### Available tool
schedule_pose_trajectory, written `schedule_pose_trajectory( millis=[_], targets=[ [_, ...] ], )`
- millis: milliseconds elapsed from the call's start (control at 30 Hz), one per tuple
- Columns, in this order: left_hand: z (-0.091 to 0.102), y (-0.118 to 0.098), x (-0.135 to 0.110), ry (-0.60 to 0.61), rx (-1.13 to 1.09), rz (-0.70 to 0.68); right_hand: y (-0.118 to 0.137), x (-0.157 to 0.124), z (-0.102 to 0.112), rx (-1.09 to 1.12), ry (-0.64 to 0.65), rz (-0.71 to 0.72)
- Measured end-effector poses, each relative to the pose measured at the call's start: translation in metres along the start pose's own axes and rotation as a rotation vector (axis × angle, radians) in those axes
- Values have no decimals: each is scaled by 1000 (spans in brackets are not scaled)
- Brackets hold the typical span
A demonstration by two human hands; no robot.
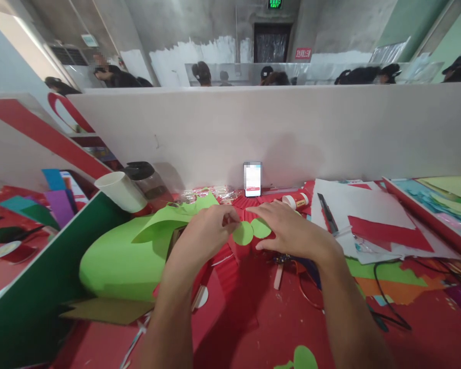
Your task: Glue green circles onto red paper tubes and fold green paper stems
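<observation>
My left hand (pixel 205 230) is closed in a pinch at the edge of a small light green paper cut-out (pixel 250 231) made of rounded lobes. My right hand (pixel 288 230) lies over the cut-out's right side, fingers stretched out and pressing it against a red pleated paper piece (pixel 238 256) on the red table. Both forearms reach in from the bottom of the view. A large sheet of light green paper (pixel 126 256) curls on the table just left of my left hand.
A white paper cup (pixel 120 191) lies tilted at the left beside a dark-lidded jar (pixel 144 179). A phone (pixel 252 179) leans on the white partition. A glue stick (pixel 296 201), a utility knife (pixel 328 212), white and red sheets (pixel 372 220) and cables lie at the right. Other people sit beyond the partition.
</observation>
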State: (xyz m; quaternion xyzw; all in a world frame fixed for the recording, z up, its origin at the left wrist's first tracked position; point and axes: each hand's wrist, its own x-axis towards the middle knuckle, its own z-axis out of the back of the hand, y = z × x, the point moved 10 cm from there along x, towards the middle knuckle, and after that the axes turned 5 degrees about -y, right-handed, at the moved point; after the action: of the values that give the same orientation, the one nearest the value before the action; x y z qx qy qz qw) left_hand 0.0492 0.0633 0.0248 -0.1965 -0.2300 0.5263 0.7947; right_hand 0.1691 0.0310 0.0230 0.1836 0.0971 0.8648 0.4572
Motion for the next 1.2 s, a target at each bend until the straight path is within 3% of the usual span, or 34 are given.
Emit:
schedule_pose_trajectory(
  millis=[267, 467, 667, 833, 1000, 1100, 1200],
  targets=[
    [14, 3, -6, -52, 72, 2, 0, -1, 2, 30, 5, 3],
    [-11, 2, -12, 179, -120, -80, 2, 1, -2, 47, 11, 17],
    [-31, 3, 0, 237, -297, -43, -2, 3, -9, 11, 6, 16],
    [-33, 11, 5, 220, -277, -36, -2, 3, -10, 4, 9, 16],
    [-28, 2, 1, 226, -260, -114, 3, 3, -9, 10, -2, 41],
    [-26, -1, -8, 304, -306, -151, 4, 2, -9, 15, -3, 43],
    [-32, 13, -19, 428, -321, -99, 4, 1, -6, 33, -13, 33]
  ],
)
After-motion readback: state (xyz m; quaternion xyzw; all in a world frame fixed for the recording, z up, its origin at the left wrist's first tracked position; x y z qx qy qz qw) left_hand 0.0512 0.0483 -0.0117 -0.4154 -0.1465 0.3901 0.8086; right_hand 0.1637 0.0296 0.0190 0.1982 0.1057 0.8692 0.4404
